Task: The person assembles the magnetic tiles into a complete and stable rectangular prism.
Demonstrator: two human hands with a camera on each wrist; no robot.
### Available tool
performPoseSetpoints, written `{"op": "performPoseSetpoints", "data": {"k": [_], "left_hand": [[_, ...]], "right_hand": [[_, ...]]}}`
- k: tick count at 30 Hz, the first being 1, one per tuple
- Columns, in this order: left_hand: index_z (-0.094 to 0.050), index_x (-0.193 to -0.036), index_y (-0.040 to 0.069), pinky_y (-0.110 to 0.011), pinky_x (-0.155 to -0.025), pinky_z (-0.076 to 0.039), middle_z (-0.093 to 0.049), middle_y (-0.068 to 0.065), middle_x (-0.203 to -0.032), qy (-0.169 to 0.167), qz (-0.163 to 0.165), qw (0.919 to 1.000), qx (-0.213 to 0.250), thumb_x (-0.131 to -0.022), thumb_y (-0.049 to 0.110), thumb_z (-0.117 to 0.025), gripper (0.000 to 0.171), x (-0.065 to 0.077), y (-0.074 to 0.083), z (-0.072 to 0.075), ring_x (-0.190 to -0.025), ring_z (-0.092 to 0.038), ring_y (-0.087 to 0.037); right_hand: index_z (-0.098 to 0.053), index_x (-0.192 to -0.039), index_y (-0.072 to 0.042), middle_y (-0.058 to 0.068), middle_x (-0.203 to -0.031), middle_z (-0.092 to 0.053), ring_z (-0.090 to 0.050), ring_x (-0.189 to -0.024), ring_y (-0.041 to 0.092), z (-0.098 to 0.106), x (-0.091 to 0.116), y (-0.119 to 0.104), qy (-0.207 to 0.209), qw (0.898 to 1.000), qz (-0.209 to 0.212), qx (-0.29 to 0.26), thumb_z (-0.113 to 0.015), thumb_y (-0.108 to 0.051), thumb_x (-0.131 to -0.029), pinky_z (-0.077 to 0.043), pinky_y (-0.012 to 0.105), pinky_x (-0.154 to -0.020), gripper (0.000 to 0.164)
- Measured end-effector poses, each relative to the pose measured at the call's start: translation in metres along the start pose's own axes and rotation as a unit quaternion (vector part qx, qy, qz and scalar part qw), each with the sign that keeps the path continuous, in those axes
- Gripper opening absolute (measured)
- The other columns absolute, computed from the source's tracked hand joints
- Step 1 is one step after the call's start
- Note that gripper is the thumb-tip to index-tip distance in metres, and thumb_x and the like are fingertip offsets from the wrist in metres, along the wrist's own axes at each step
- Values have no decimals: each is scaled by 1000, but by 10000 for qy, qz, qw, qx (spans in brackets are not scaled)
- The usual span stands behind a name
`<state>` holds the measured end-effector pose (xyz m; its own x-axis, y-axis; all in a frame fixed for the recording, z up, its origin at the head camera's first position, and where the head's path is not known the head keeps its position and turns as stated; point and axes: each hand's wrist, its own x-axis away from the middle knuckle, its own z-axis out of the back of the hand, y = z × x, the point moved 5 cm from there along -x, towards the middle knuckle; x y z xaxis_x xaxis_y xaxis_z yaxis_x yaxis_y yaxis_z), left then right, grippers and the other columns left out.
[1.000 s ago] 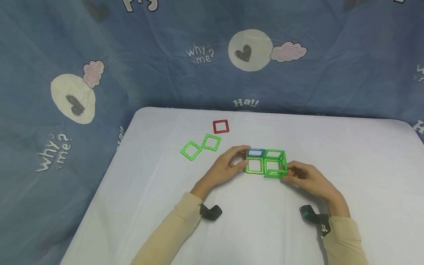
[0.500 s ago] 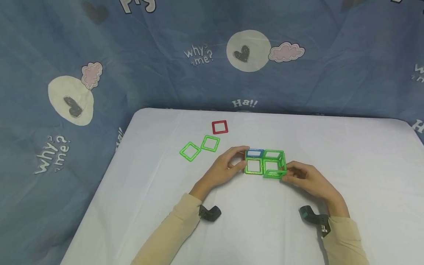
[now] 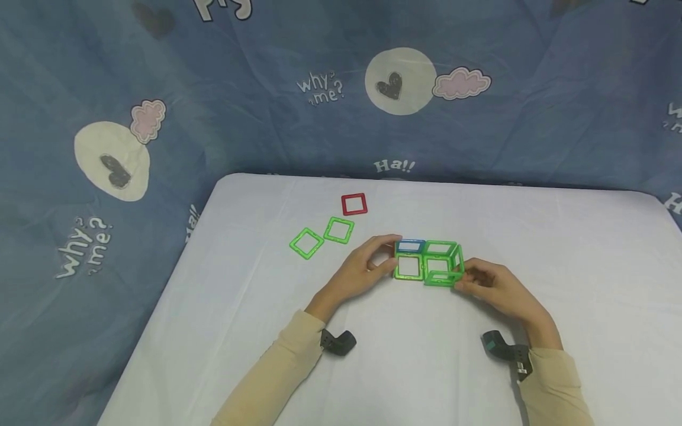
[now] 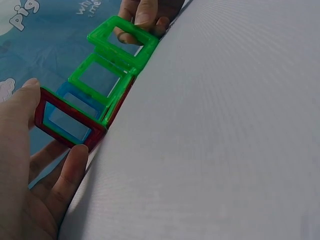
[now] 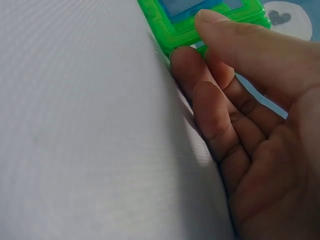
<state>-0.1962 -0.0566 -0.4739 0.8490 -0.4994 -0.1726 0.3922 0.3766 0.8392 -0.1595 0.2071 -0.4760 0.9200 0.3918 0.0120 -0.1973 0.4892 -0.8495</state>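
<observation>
A two-cell frame structure (image 3: 428, 263) of green square tiles, with a blue tile on its far left top and a red tile closing its left end, stood on the white tabletop (image 3: 559, 254), a little nearer the person than the middle. The left hand (image 3: 364, 272) gripped the structure's left end: in the left wrist view its thumb and a finger pinched the red end tile (image 4: 67, 120) from above and below, the fingers curled round the frame's edges. The right hand (image 3: 492, 287) held the structure's right end, where the green tile (image 5: 200, 20) on that side leaned outward at a slant rather than standing square. In the right wrist view the thumb lay on top of that green tile's edge and the curled fingers pressed against it from below, so the hand was clamped on it.

Left of the structure and farther from the person, two loose green square tiles (image 3: 306, 242) (image 3: 339, 229) lay flat, just beside each other, corners nearly touching. A loose red square tile (image 3: 354, 204) lay beyond them, farther still from the structure. A blue printed cloth (image 3: 266, 89) with hearts, clouds and lettering hung behind the tabletop. Both forearms wore pale cream sleeves (image 3: 277, 373), each with a dark wrist mount (image 3: 338, 342) beside the cuff.
</observation>
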Motion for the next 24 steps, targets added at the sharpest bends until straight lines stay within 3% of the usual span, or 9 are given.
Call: {"op": "performPoseSetpoints", "data": {"k": [10,24], "left_hand": [[-38,-136,45,-21,-71,-52,-53,14,-124,-36,118,9999,-18,-92,47,-54,47,-1,-3,0,-110,-50,-1],[-39,-139,38,-23,-74,-53,-53,10,-127,-8,-83,10000,2,-94,39,-54,47,0,-2,0,-115,-52,-5]], "right_hand": [[-64,-107,-13,2,-87,-66,-60,-75,9,0,0,0,-69,9998,-145,-72,-68,-22,-87,-49,20,-67,22],[-63,-109,-13,4,-90,-66,-62,-79,10,-1,0,-2,-186,9992,-205,-286,-68,-23,-87,-49,19,-71,25]]}}
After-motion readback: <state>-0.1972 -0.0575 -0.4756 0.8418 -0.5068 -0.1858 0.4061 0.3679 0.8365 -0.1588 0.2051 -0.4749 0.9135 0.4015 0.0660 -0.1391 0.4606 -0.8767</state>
